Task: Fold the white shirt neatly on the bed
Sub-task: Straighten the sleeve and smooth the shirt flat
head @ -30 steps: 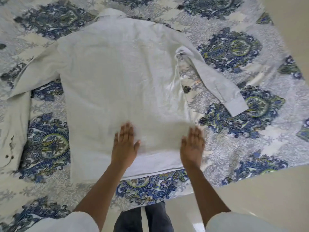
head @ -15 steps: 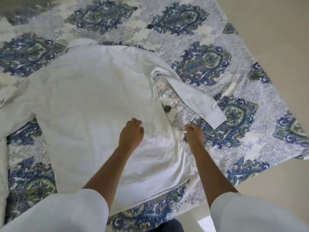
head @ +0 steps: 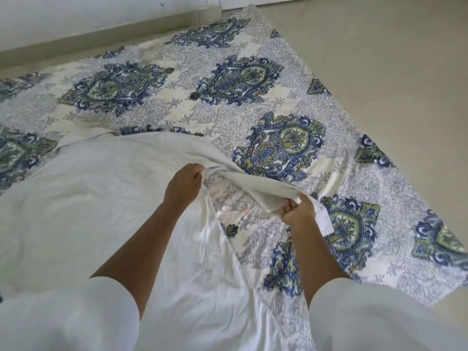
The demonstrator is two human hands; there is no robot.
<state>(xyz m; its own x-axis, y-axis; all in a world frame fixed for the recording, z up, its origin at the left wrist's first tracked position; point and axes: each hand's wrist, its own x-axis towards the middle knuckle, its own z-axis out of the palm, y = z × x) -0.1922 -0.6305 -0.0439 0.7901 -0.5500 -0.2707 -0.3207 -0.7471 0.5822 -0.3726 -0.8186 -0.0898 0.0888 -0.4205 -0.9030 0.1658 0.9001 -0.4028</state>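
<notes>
Two hands are on the white shirt (head: 96,198), and from where I sit I can read both grips fairly well. My left hand (head: 183,184) is closed, its fingers pinched together on the cloth at the point where the right sleeve (head: 255,184) meets the body of the shirt. My right hand (head: 298,211) is clamped on the far part of that same sleeve, fingers curled over the fabric with the thumb beneath, and the cuff (head: 324,221) hangs past the knuckles on the outer side of the hand.

Between the two hands the sleeve is raised off the patterned bedspread (head: 278,102) and stretched in a sagging band, so I can see the blue and green print of the spread under it. Everything else of the shirt lies spread flat on the bedspread, filling the left and lower part of my view, with soft wrinkles running across it toward my forearms. Its upper edge lies across the spread's print; I cannot make out the collar clearly.

White sleeves (head: 76,312) cover my upper arms at the bottom of the view. Beyond the spread's right edge is a pale tiled floor (head: 392,72), and a wall (head: 101,11) with a baseboard runs along the top.
</notes>
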